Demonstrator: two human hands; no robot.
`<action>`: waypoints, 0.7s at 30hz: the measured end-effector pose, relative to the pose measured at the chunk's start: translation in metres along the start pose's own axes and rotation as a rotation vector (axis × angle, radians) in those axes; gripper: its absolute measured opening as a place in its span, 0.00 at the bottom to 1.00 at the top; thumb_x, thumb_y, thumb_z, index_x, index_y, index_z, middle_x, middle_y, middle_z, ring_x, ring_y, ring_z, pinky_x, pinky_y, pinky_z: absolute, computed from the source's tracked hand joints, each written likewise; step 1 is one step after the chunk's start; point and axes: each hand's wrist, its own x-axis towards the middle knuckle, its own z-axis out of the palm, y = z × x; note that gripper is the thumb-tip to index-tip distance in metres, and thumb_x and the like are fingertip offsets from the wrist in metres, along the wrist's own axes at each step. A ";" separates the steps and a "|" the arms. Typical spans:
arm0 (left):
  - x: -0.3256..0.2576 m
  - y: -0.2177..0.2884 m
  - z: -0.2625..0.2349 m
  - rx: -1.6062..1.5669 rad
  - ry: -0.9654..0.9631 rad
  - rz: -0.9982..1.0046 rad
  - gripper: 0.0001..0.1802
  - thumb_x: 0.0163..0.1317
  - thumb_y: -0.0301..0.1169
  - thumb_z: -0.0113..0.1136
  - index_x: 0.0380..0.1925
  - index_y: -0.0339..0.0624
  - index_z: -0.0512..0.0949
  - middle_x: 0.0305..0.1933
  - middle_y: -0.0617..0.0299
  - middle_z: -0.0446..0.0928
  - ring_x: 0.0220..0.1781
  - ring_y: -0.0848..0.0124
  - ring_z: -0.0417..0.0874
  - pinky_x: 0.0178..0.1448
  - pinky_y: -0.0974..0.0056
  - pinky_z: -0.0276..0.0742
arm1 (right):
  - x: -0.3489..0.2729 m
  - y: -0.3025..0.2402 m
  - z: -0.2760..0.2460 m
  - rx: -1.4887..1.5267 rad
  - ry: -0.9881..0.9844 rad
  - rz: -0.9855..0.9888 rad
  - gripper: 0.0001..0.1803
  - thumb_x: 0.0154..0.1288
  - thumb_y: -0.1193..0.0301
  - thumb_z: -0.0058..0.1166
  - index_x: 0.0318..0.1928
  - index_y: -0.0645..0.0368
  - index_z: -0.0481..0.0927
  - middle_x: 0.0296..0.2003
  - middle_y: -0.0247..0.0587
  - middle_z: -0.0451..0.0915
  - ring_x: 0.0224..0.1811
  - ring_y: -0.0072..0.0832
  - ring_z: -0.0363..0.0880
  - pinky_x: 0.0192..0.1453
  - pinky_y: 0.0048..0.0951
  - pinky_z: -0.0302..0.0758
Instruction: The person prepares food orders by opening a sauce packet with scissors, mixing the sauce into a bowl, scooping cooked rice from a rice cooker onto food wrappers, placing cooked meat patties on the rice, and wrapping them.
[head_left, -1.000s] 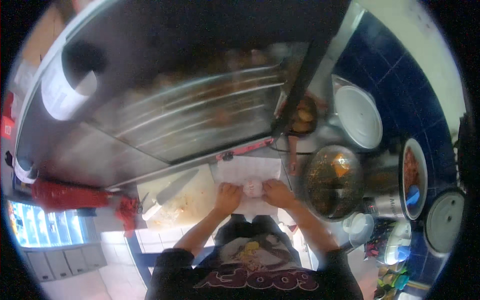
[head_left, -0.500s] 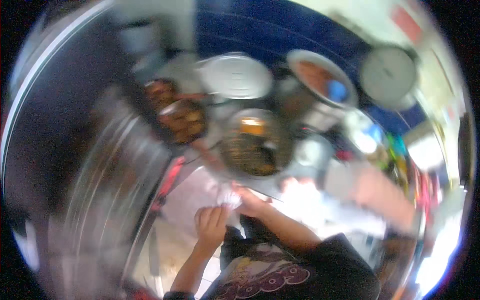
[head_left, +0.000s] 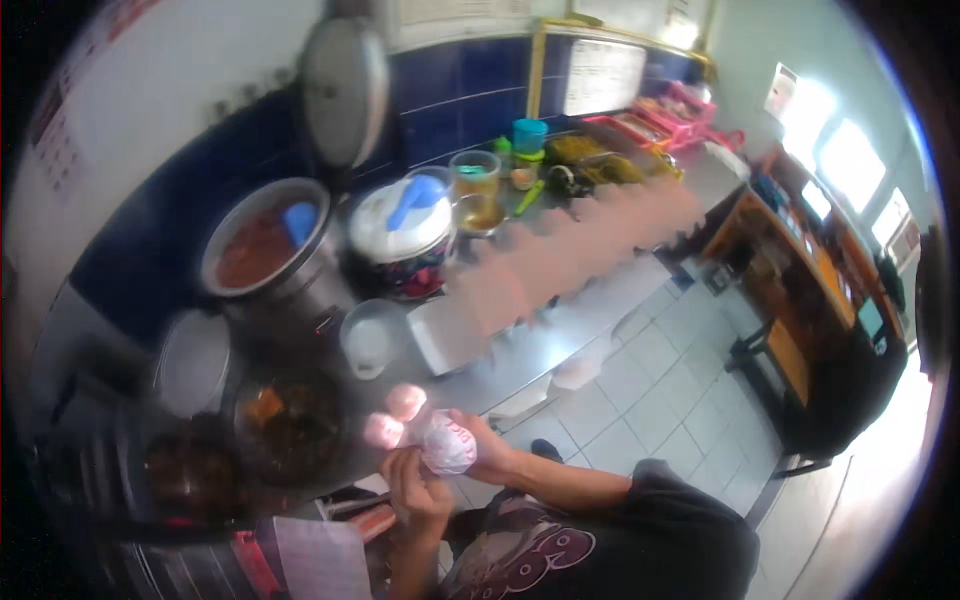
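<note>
A small white paper-wrapped packet [head_left: 447, 445] with red print is held between both my hands just above the steel counter's edge. My left hand [head_left: 412, 492] grips it from below with curled fingers. My right hand [head_left: 487, 450] closes on its right side. Two pinkish round blobs [head_left: 396, 415] lie on the counter just left of the packet; blur hides what they are. A dark bowl of brown food [head_left: 290, 425] stands further left.
A big pot of red sauce [head_left: 262, 250] with a blue ladle, a white rice cooker [head_left: 403, 235], a clear plastic tub [head_left: 372, 336] and a glass jug [head_left: 475, 185] stand on the steel counter [head_left: 560, 335]. Tiled floor [head_left: 660, 390] lies to the right. White paper [head_left: 320, 555] lies below left.
The view has swung far to the right, from the glass display case to the counter and pots. Both hands stayed on the white packet, now bunched into a ball.
</note>
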 end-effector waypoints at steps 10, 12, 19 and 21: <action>0.016 0.141 0.268 -0.799 -0.306 -0.683 0.25 0.75 0.37 0.37 0.56 0.34 0.80 0.76 0.44 0.58 0.80 0.53 0.52 0.79 0.46 0.45 | -0.123 -0.238 -0.139 -0.124 0.440 -0.669 0.22 0.74 0.57 0.52 0.58 0.58 0.68 0.47 0.43 0.79 0.47 0.29 0.81 0.47 0.34 0.82; 0.015 0.155 0.295 -0.666 -0.489 -0.672 0.25 0.76 0.37 0.36 0.56 0.35 0.80 0.76 0.46 0.58 0.79 0.54 0.54 0.80 0.49 0.46 | -0.141 -0.291 -0.146 -0.217 0.555 -0.808 0.23 0.74 0.57 0.53 0.58 0.59 0.67 0.45 0.41 0.78 0.42 0.25 0.79 0.41 0.29 0.79; -0.053 0.110 0.313 -0.354 -0.753 -0.970 0.23 0.68 0.38 0.57 0.58 0.34 0.78 0.61 0.51 0.77 0.64 0.65 0.75 0.69 0.61 0.67 | -0.174 -0.436 -0.184 -0.715 0.837 -1.150 0.26 0.69 0.62 0.61 0.59 0.61 0.66 0.43 0.44 0.79 0.36 0.28 0.80 0.35 0.30 0.78; -0.058 0.105 0.311 -0.224 -0.773 -1.065 0.22 0.68 0.36 0.56 0.57 0.33 0.78 0.57 0.54 0.80 0.56 0.69 0.79 0.61 0.64 0.73 | -0.173 -0.472 -0.200 -0.866 0.888 -1.284 0.27 0.66 0.64 0.63 0.59 0.61 0.66 0.44 0.47 0.80 0.38 0.32 0.81 0.37 0.32 0.79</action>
